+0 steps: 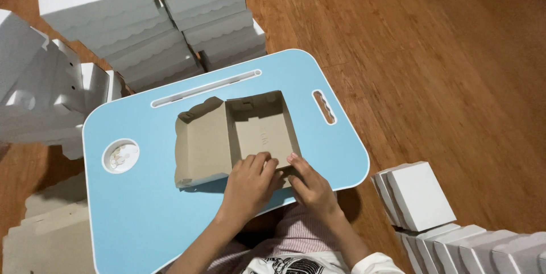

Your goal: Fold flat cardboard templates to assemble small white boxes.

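Your blue tabletop (148, 211) carries the half-folded cardboard box (239, 137) at its middle, lid flap open to the left, while white box stacks (153, 18) beyond its far edge run out of view. The box's near wall is hidden under your grips: your left hand (250, 183) curls pressed over it and your right hand (310, 186) pinches its near right corner.

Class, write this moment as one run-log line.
left hand: pressing near wall of cardboard box | right hand: same wall | box: open on blue lap table
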